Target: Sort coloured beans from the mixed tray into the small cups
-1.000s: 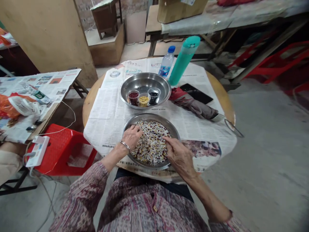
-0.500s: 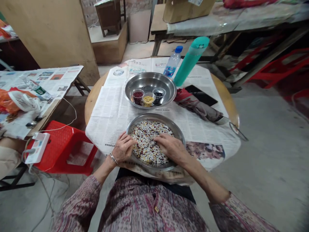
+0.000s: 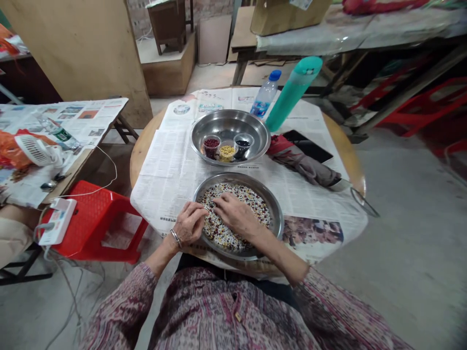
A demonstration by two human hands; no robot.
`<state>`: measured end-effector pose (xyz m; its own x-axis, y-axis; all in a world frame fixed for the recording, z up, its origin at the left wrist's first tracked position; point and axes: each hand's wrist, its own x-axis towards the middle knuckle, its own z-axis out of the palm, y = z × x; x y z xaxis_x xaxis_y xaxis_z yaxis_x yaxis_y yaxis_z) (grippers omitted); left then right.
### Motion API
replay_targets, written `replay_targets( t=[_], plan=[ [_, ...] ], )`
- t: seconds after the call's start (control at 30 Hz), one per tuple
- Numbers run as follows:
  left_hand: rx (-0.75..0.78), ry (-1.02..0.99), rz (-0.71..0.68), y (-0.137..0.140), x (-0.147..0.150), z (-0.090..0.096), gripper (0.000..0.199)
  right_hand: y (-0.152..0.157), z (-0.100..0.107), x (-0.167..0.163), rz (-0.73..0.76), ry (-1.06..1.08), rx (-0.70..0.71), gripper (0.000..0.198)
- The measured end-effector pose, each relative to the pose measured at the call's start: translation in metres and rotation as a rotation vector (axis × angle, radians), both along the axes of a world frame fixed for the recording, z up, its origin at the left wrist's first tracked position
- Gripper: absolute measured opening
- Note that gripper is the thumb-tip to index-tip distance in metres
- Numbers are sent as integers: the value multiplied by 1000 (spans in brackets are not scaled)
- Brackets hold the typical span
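Directly before me is a steel basin (image 3: 276, 233) with a layer of mixed white grains and red, yellow and black beans (image 3: 226, 238). My left hand (image 3: 190, 223), with a bracelet at its wrist, rests at the basin's left rim. Its fingers are curled together, and what they hold, if anything, is hidden. Over the left part of the mix is my right hand (image 3: 236, 216), its fingertips pinched close to the left hand's; anything between them is too small to name. A second steel basin (image 3: 197, 132) behind holds clear cups of red beans (image 3: 211, 145), yellow beans (image 3: 227, 152) and black beans (image 3: 242, 145).
A water bottle (image 3: 264, 95) and a teal flask (image 3: 295, 92) stand behind the far basin. Right of it lie a folded umbrella (image 3: 308, 164) and a black tablet-like slab (image 3: 310, 147). Newspaper (image 3: 156, 170) covers the round table. A red stool (image 3: 98, 218) with a power strip stands left.
My right hand has moved left across the mix, closer to my left hand. The left hand stays at the rim. The whole view has shifted slightly.
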<state>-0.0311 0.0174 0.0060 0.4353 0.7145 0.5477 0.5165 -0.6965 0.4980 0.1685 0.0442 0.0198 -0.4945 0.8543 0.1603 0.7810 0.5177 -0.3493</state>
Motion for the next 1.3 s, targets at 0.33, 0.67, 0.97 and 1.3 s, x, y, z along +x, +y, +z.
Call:
replay_targets(
  t=[0.33,0.67,0.97,1.3],
  plan=[
    [-88,-8,93,35,3,6,19,-17,-1,-16,360,-12,126,12],
    [-245,-134,127,38,4,-6,24,20,-4,38,-141,-81,161,18],
    [-272,-130,124,40,4,-7,25,-4,-5,11,-81,-44,78,19],
    [-276,-94,132,40,4,-9,27,-41,2,28,298,-27,-26,20]
  ],
)
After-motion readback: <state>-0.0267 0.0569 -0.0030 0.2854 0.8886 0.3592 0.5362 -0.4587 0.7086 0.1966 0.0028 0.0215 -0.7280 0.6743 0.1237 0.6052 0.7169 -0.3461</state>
